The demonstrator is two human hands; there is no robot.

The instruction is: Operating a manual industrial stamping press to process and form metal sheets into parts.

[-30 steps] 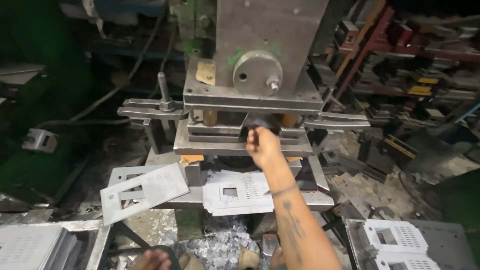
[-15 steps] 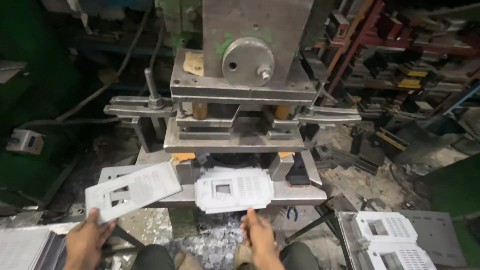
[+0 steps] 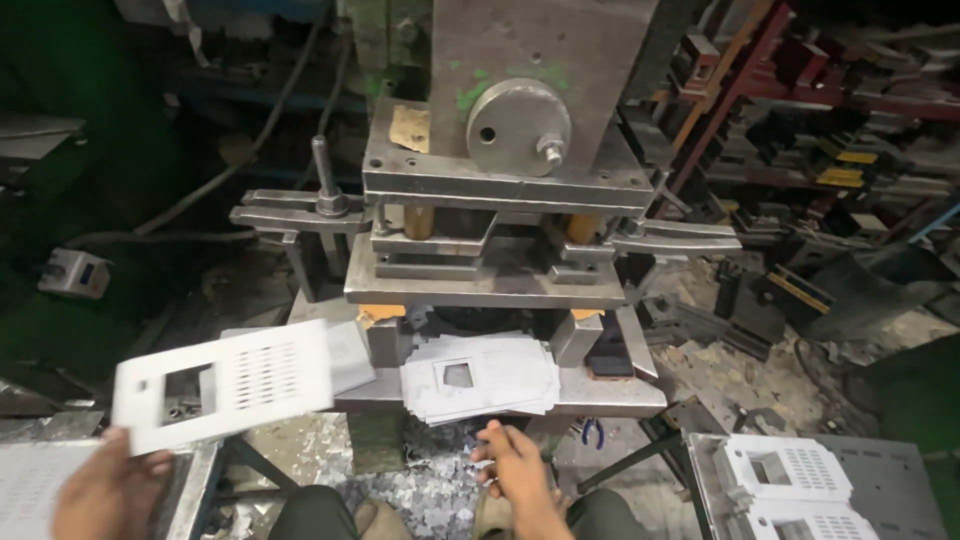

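Observation:
My left hand [image 3: 108, 490] grips the near edge of a flat white perforated metal sheet [image 3: 225, 383] with a square window, held up at the lower left. My right hand [image 3: 512, 468] hovers low in the middle with fingers apart, holding nothing, just below a stack of white punched sheets [image 3: 480, 375] lying on the bed of the grey metal press [image 3: 500, 200]. The press ram is down close over the die.
A pile of finished white punched parts [image 3: 790, 480] rests on a metal stand at the lower right. More white sheets [image 3: 30, 490] lie at the lower left. Metal scrap litters the floor; racks of dies [image 3: 830, 130] fill the right.
My right hand drew back from the press die to below the stack. My left hand came up into view holding the white sheet, which has risen toward the right.

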